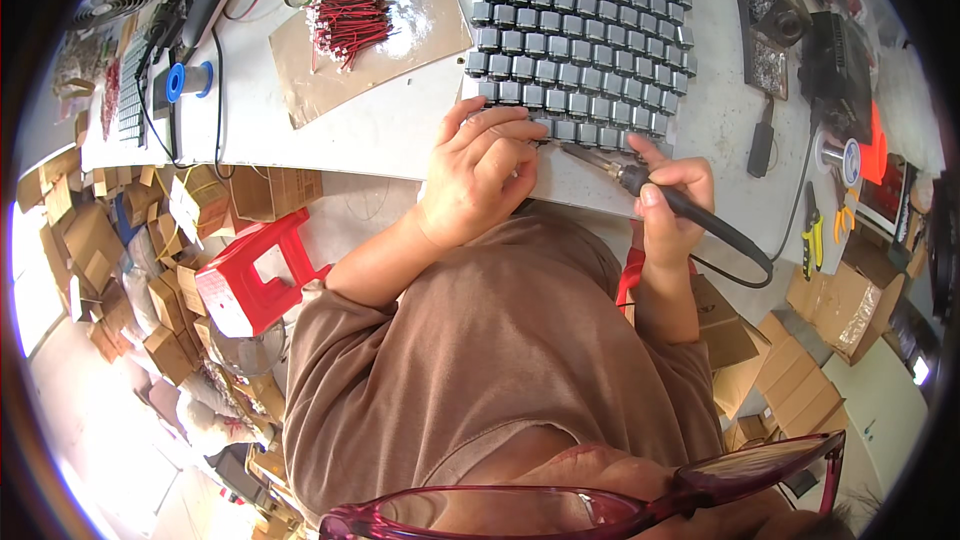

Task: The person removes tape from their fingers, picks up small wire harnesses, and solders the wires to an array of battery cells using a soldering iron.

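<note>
1. The block grid [585,25], staggered rows of grey, square-faced blocks, lies on the white table [340,145], its nearest row close to the table's near edge.
2. The left hand [488,165] is at the grid's near left corner, fingers bent and bunched together, fingertips at the end of the nearest row; whether they pinch anything, I cannot tell.
3. The right hand [672,202], by the grid's near right corner, pinches the dark handle of a soldering iron [708,216] between thumb and fingers. The iron's metal end points left along the grid's near side; whether it touches a block is too small to tell.
4. The iron's black cable [740,284] loops nearer the person than the grid.
5. Left of the grid, a brown board [300,70] comes right up beside it, carrying a bundle of red wires [350,22].
6. Right of the grid, a strip of tabletop gives room before a metal tray [768,65]; pliers with yellow handles [812,235] lie farther right and nearer the person.
7. On the grid's near side, only a narrow margin separates the hands from the person's brown shirt [500,340].
</note>
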A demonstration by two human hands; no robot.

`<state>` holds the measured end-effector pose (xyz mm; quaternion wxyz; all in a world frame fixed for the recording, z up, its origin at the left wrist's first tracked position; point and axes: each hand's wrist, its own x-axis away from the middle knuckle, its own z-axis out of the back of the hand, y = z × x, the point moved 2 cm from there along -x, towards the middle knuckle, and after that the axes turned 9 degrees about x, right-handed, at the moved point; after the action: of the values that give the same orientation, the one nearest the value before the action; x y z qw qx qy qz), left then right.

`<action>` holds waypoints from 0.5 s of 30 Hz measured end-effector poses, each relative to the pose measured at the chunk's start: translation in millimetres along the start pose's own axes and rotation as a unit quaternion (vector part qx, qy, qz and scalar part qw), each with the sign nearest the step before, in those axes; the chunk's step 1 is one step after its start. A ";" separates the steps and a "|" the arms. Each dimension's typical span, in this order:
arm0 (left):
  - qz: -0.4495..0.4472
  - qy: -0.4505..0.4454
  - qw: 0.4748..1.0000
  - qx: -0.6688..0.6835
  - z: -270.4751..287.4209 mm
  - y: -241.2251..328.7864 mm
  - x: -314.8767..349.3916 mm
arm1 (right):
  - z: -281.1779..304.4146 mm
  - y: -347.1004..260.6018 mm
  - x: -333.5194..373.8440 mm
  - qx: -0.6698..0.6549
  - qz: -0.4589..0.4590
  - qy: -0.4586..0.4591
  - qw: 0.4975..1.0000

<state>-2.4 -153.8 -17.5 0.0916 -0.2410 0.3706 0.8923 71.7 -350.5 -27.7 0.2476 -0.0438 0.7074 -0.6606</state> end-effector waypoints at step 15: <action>-0.008 -0.003 1.000 -0.013 -0.6 1.3 0.2 | 1.9 2.3 -0.4 -0.029 0.004 0.024 0.999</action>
<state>-2.8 -155.2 -17.2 0.0966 -0.2422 0.3571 0.8969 73.4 -351.9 -29.7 0.2323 -0.0321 0.7320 -0.6397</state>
